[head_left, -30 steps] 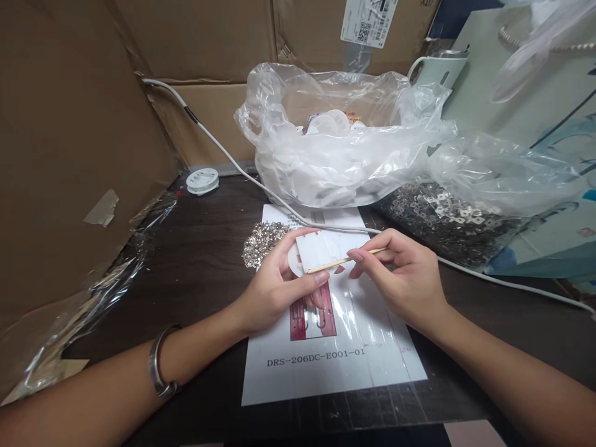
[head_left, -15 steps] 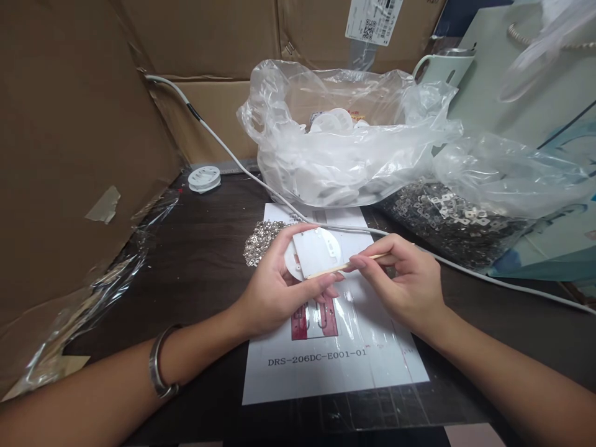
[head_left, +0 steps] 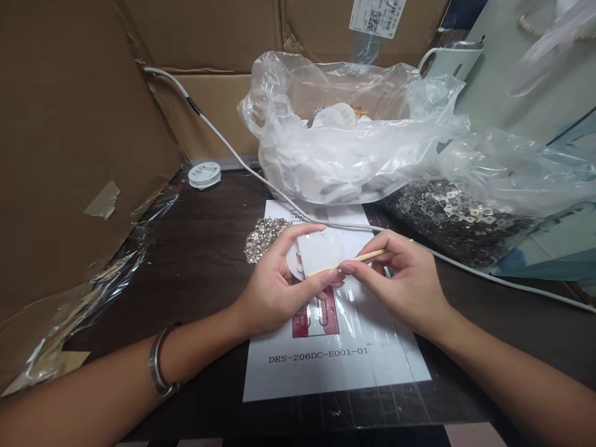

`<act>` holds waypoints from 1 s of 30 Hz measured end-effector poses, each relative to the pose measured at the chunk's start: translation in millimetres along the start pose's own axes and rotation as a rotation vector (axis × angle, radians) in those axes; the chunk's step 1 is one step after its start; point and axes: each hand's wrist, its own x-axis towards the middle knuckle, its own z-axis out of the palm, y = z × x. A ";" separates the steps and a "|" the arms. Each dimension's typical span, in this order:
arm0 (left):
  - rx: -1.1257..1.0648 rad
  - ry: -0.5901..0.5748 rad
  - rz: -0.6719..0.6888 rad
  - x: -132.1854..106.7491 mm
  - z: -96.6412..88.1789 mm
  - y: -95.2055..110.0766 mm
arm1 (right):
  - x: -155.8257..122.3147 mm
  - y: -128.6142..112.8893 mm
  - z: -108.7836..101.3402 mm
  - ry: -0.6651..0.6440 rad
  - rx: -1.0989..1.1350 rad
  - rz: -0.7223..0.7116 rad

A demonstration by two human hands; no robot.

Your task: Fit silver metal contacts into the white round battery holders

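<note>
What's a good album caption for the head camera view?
Left hand holds a white part while the right hand grips a thin stick above a printed sheet.

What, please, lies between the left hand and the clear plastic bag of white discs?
Between left hand and bag, the head view shows some small metal pieces, the far end of the printed sheet and, crossing it, the white cable.

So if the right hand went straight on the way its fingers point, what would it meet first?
Probably the white part in the left hand, near the thumb tip. The right hand, holding a thin stick, looks very close to it, though depth is unclear.
</note>
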 end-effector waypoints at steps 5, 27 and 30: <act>0.009 -0.004 -0.019 0.5 -1.5 -2.8 | 1.6 -5.2 0.0 -0.023 0.018 0.076; 0.016 -0.031 -0.044 2.0 -3.0 -4.6 | 5.4 -6.7 -1.9 -0.109 0.240 0.287; 0.036 -0.007 -0.028 2.1 -3.9 -5.2 | 5.9 -4.9 -1.1 -0.123 0.247 0.301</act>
